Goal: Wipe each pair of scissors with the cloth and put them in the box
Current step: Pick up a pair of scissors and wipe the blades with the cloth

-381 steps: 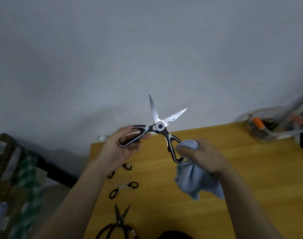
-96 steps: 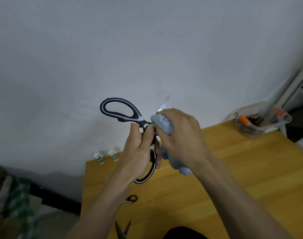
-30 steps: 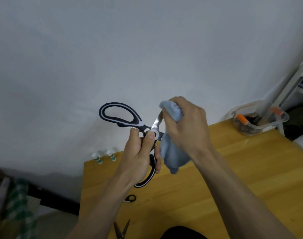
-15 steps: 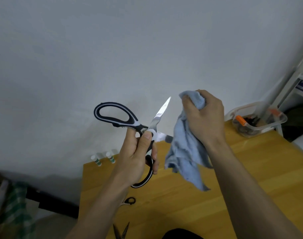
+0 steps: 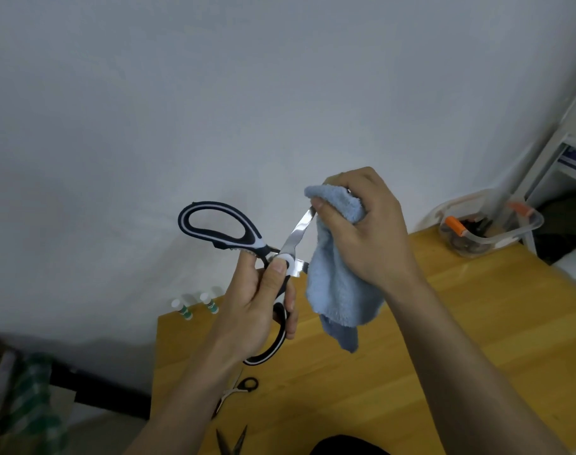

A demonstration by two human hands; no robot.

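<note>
Three pairs of scissors: large pair (image 5: 247, 247), blades apart, gripped by left hand (image 5: 250, 310) above counter (image 5: 477, 323); two by near-left edge, one (image 5: 237, 390) part hidden, one (image 5: 232, 443) cut off. Right hand (image 5: 368, 231) pinches cloth (image 5: 339, 284) round upper blade. Box (image 5: 490, 229) at far-right corner.

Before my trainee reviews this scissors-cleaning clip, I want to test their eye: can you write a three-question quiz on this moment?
1. True or false: the big scissors are held with their blades open.
2. Which hand holds the blue cloth?
A. left hand
B. right hand
C. neither
3. Fill in: the clear plastic box stands at the table's far ____ corner.

Key
1. True. One blade points up to the cloth, the other sticks out sideways behind it.
2. B. Its thumb pinches the cloth at the upper blade's tip.
3. Right.
</note>
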